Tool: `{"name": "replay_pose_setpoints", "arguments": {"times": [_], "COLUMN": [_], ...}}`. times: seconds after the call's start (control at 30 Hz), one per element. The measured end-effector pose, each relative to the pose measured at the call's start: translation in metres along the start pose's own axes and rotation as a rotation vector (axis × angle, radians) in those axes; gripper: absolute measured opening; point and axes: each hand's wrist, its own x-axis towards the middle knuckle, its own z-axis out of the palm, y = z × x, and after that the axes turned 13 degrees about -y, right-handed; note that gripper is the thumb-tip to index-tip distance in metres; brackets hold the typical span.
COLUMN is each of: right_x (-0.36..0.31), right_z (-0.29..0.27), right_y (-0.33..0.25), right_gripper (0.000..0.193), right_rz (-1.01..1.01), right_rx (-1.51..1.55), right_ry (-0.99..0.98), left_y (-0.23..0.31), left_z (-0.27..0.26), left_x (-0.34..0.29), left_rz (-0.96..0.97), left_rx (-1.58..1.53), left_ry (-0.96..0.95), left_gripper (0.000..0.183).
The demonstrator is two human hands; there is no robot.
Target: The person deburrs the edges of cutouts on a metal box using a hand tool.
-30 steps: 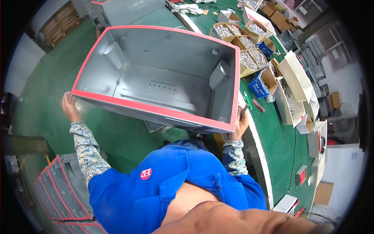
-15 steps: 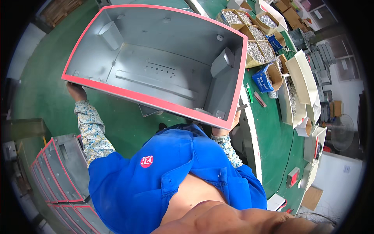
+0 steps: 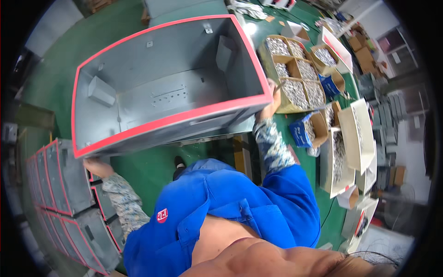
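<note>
Between my two hands hangs a large open-topped grey metal box point(image 3: 170, 87) with a pinkish-red rim. Its inside shows brackets at the corners and a row of small holes in the bottom. My left hand point(image 3: 98, 167) is under the near left corner, its fingertips hidden by the box. At the right end, my right hand point(image 3: 270, 102) grips the side just below the rim. A small dark strip point(image 3: 279, 86) sticks up by the right fingers; I cannot tell what it is.
Similar grey boxes with red rims point(image 3: 74, 177) are stacked at the left. On the green workbench point(image 3: 318, 173) at the right stand a divided carton point(image 3: 295, 61) of small metal parts, a blue carton point(image 3: 301, 134) and long white trays point(image 3: 325, 175). My shoe point(image 3: 179, 161) shows on the floor.
The box has turned: its left end has come nearer to me and its right end has gone farther away. My left hand has moved nearer, my right hand farther out.
</note>
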Motion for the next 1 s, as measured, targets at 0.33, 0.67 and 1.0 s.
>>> {"name": "replay_pose_setpoints", "arguments": {"times": [0.33,0.67,1.0], "right_x": [0.166,-0.017,-0.205], "right_z": [0.086,0.039,0.051], "right_y": [0.050,0.012,-0.051], "right_gripper": [0.018,0.022,0.023], "right_rz": [-0.168,-0.060,0.186], "right_rx": [-0.629,-0.174,-0.015], "right_ry": [0.123,-0.446,-0.343], "left_y": [0.024,0.045,0.014], "left_z": [0.019,0.044,0.012], "left_x": [-0.264,-0.186,-0.143], "left_rz": [0.064,-0.164,-0.025], "left_rx": [0.082,0.483,0.448], "left_ry": [-0.196,-0.537,-0.918], "left_gripper": [0.045,0.049,0.063]}}
